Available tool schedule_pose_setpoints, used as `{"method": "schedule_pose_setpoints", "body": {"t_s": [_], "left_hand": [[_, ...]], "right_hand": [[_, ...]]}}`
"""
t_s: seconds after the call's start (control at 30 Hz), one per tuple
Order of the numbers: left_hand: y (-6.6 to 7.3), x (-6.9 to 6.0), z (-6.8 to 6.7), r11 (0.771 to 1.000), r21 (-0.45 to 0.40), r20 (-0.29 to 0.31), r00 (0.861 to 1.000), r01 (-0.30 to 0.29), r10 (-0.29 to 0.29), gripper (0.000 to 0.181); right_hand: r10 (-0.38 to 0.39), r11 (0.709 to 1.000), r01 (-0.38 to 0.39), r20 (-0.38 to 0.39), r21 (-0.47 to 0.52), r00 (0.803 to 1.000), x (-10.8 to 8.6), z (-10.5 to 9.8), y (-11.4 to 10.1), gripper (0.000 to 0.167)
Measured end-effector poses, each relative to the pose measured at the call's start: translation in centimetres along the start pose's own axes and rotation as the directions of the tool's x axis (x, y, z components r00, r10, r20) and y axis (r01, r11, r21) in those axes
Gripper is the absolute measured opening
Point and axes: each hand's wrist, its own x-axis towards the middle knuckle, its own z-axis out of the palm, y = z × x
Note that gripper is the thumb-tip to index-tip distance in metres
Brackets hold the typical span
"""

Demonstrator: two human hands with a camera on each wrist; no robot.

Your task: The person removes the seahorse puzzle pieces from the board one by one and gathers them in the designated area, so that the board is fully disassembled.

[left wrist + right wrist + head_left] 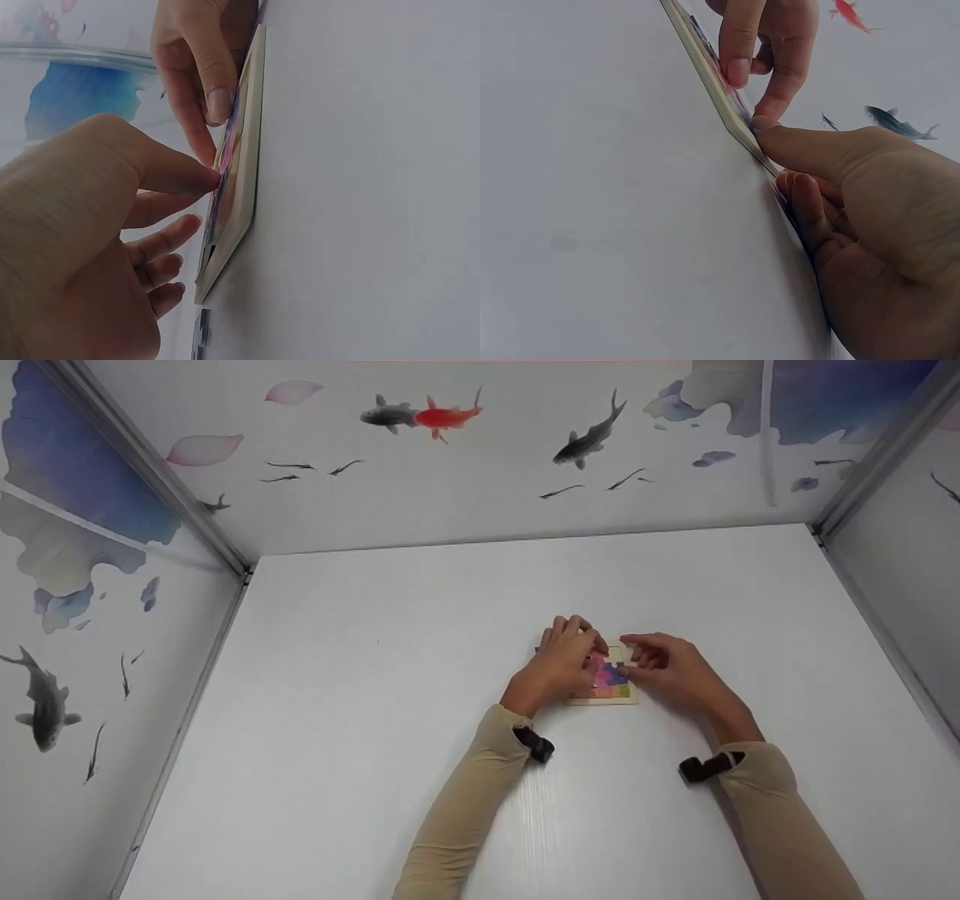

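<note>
A small jigsaw puzzle with pink, blue, orange and green pieces sits in a pale wooden tray. Over its left part lies my left hand, thumb and forefinger bent down to the pieces; whether a piece is between them is hidden. My right hand holds the tray's right side, its thumb on the edge and its forefinger near the far right corner. In the right wrist view that thumb lies close to the left fingertips. Pale tray floor shows near the upper right.
A thin dark flat piece lies beside the tray in the left wrist view. The white table is bounded by a back wall with painted fish and by side panels with metal rails. Both wrists wear black straps.
</note>
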Motion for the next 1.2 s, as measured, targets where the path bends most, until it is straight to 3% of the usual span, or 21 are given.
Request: {"method": "schedule_pose_setpoints", "body": {"t_s": [0.23,0.6,0.97,1.2], "left_hand": [[-0.5,0.3,-0.3,0.999,-0.051,0.023,1.0,-0.009,0.01,0.041],[-0.3,-0.1,-0.1,0.998,-0.048,-0.03,0.999,-0.044,0.042,0.028],[-0.7,-0.7,0.3,0.976,-0.165,-0.122,0.985,-0.145,0.125,0.028],[-0.6,-0.7,0.1,0.981,-0.121,-0.152,0.98,-0.15,0.131,0.024]], "right_hand": [[0.015,1.0,-0.015,0.006,-0.008,1.0,0.0,0.0,-0.1,0.057],[0.042,0.999,-0.042,0.011,-0.001,0.999,-0.1,-0.1,-0.5,0.058],[0.015,1.0,-0.015,0.01,0.004,1.0,-0.2,0.1,-0.4,0.058],[0.023,1.0,-0.023,0.014,0.008,1.0,-0.1,-0.1,-0.4,0.059]]}}
